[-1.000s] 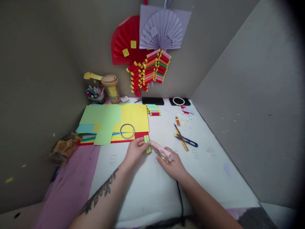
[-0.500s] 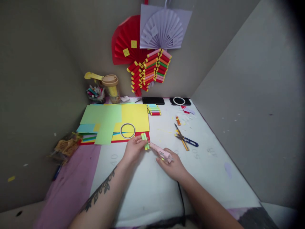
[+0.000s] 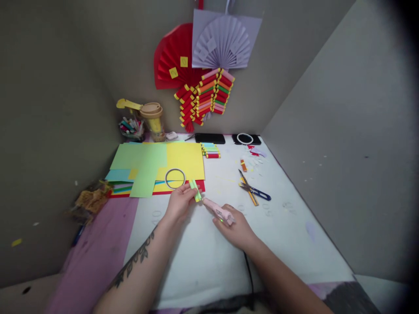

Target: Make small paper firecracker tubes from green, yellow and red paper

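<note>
My left hand (image 3: 180,201) pinches a pair of small light-green paper rolls with yellow ends (image 3: 195,190) between thumb and fingers. Wrapped around the handle of a pink glue gun (image 3: 218,212), my right hand (image 3: 236,226) holds it with the nozzle pointing left, close to the lower end of the rolls. A small green light shows on the gun, and a black cord hangs below the hand. Just above my left hand, a white tape ring (image 3: 175,169) lies on the coloured paper sheets (image 3: 186,161).
Several finished rolls (image 3: 211,150) lie beyond the paper. Scissors (image 3: 260,194) cross a yellow cutter (image 3: 252,197) at right. Phones (image 3: 210,138), a lidded cup (image 3: 153,122) and a pen holder (image 3: 131,130) line the back. Paper fans (image 3: 225,41) hang on the wall.
My left hand has moved slightly left and up with the rolls, away from the nozzle. The glue gun has shifted slightly left, and the gap between nozzle and rolls looks wider.
</note>
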### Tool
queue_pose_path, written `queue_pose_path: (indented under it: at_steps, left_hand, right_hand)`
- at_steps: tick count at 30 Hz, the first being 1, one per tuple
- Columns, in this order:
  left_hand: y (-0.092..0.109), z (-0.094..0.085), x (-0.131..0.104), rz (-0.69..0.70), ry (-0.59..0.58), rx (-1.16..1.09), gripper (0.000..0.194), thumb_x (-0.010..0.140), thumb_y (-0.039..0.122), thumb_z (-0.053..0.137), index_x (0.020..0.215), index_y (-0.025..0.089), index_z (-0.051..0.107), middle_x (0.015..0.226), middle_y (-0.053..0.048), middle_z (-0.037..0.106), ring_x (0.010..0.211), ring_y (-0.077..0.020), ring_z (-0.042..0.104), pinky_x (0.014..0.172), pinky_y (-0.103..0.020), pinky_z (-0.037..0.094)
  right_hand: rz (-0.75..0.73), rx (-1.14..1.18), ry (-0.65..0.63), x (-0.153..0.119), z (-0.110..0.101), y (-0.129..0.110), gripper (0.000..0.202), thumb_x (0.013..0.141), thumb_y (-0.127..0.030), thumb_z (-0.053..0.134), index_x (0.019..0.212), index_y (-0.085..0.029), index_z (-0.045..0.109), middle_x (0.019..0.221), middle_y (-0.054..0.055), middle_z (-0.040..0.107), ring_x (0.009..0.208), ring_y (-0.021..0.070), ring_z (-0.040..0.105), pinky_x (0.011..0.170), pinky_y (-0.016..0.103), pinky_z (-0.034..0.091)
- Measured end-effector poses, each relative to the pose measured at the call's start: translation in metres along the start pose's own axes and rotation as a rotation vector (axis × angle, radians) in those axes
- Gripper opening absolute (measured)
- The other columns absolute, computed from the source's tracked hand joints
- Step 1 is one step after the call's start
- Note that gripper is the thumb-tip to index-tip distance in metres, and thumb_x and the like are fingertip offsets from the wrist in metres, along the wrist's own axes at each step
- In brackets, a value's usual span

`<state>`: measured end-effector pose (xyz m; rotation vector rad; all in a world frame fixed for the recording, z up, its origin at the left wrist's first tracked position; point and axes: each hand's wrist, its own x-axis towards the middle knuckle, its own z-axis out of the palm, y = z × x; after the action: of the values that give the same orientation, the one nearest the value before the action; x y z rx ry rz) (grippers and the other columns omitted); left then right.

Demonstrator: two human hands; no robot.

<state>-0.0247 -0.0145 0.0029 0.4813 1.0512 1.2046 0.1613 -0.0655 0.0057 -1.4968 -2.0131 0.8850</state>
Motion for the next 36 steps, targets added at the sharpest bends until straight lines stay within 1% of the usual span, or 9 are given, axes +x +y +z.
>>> queue_pose_path:
  at_steps: [10,16,20,23,26,28,30,32,36]
  left_hand:
    - [0.003,-0.002,0.0,0.011,0.018,0.019,0.029,0.06,0.021,0.078,0.085,0.01,0.068,0.078,-0.007,0.071,0.069,-0.013,0.064,0.069,-0.024,0.051]
    - [0.0,0.001,-0.002,0.013,0.004,0.036,0.033,0.06,0.02,0.078,0.089,0.01,0.067,0.083,-0.009,0.071,0.077,-0.017,0.067,0.074,-0.028,0.052]
    - [-0.003,0.004,-0.004,0.024,-0.018,0.015,0.034,0.061,0.021,0.079,0.091,0.012,0.065,0.085,-0.009,0.072,0.081,-0.0182,0.067,0.075,-0.028,0.052]
    - [-0.004,0.005,-0.004,0.023,-0.052,-0.025,0.033,0.061,0.02,0.079,0.09,0.013,0.064,0.086,-0.008,0.071,0.082,-0.017,0.067,0.076,-0.026,0.052]
    - [-0.005,0.005,-0.006,0.021,-0.102,-0.07,0.031,0.063,0.019,0.079,0.089,0.014,0.063,0.087,-0.005,0.07,0.084,-0.016,0.067,0.075,-0.024,0.052]
    - [-0.005,0.005,-0.006,0.031,-0.13,-0.098,0.029,0.064,0.019,0.078,0.089,0.015,0.062,0.086,-0.004,0.069,0.086,-0.0158,0.067,0.075,-0.023,0.052]
    - [-0.006,0.006,-0.007,0.042,-0.141,-0.119,0.029,0.065,0.019,0.078,0.089,0.016,0.062,0.086,-0.003,0.069,0.087,-0.0149,0.067,0.075,-0.023,0.052]
    - [-0.006,0.007,-0.007,0.051,-0.144,-0.131,0.03,0.064,0.019,0.078,0.089,0.016,0.061,0.086,-0.002,0.069,0.086,-0.0139,0.066,0.074,-0.022,0.053]
    - [-0.007,0.008,-0.008,0.081,-0.147,-0.137,0.031,0.063,0.019,0.08,0.087,0.017,0.061,0.086,-0.001,0.068,0.084,-0.0128,0.066,0.074,-0.022,0.052]
  right_hand:
    - [0.054,-0.077,0.016,-0.011,-0.022,0.001,0.01,0.079,-0.031,0.051,0.076,-0.022,0.053,0.075,0.001,0.059,0.071,0.0173,0.057,0.065,0.027,0.042]
    - [0.511,-0.23,0.417,-0.032,-0.077,0.069,0.05,0.078,-0.052,0.048,0.116,-0.018,0.049,0.081,0.007,0.066,0.068,0.0242,0.062,0.058,0.031,0.043]
    - [0.688,-0.439,0.389,-0.044,-0.096,0.12,0.064,0.082,-0.05,0.042,0.131,-0.008,0.037,0.097,0.02,0.065,0.079,0.0305,0.064,0.063,0.036,0.044]
    - [0.705,-0.552,0.364,-0.048,-0.098,0.131,0.062,0.085,-0.046,0.04,0.132,-0.006,0.037,0.105,0.024,0.061,0.092,0.0337,0.061,0.072,0.041,0.045]
    - [0.694,-0.716,0.384,-0.045,-0.099,0.114,0.063,0.08,-0.049,0.049,0.13,-0.009,0.043,0.114,0.025,0.054,0.106,0.0416,0.052,0.081,0.052,0.041]
    - [0.561,-0.718,0.429,-0.037,-0.099,0.09,0.059,0.076,-0.047,0.055,0.125,-0.014,0.048,0.12,0.024,0.05,0.113,0.0431,0.045,0.086,0.057,0.036]
    - [0.317,-0.534,0.461,-0.023,-0.093,0.06,0.046,0.077,-0.041,0.057,0.115,-0.016,0.053,0.118,0.019,0.053,0.115,0.037,0.044,0.093,0.053,0.035]
    - [0.069,-0.236,0.354,-0.005,-0.077,0.03,0.036,0.078,-0.038,0.057,0.109,-0.018,0.054,0.111,0.015,0.057,0.108,0.0293,0.05,0.093,0.045,0.039]
    - [0.019,0.27,0.134,0.03,-0.023,-0.013,0.037,0.071,-0.03,0.064,0.104,-0.021,0.05,0.1,0.006,0.059,0.089,0.0191,0.058,0.073,0.033,0.048]
